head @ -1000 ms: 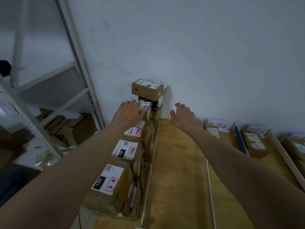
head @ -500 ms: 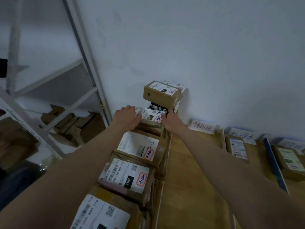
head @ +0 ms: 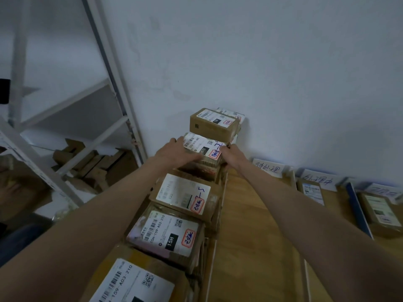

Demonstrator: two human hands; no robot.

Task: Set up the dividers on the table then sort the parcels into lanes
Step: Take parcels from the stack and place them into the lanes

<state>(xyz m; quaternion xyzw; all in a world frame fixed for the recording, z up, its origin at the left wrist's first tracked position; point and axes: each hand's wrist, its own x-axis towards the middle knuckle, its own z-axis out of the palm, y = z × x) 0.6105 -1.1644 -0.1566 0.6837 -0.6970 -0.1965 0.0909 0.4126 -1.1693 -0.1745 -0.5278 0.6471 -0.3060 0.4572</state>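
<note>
Parcels, brown cardboard boxes with white shipping labels, fill the leftmost lane of the wooden table (head: 257, 225) in a row running back to the wall. The one being taken is the flat brown parcel with a white label and red-bordered sticker (head: 204, 149), far end of the row, on top of other boxes and just in front of a taller small brown cardboard box (head: 212, 125) stacked by the wall. Left hand (head: 174, 152) lies over its left edge, fingers flat on the label, thumb side hidden, so I can't tell if it really clamps. Right hand (head: 231, 154) curls fingers round the right edge, gripping. Two-sided hold likely because the parcel sits on an uneven pile and needs lifting clear (my guess).

Thin white divider strip (head: 222, 197) fences this packed lane from the bare wooden lane beside it. Further right, a blue divider bar (head: 357, 210) separates lanes that each hold one labelled brown parcel (head: 313, 190). Handwritten white paper lane sign (head: 268, 167) leans against the wall at the head of the bare lane. Dividers look set already; sorting stage, most parcels still unsorted on the left. White metal shelving rack (head: 113, 68) stands left of the table, cardboard scraps on its low shelf.
</note>
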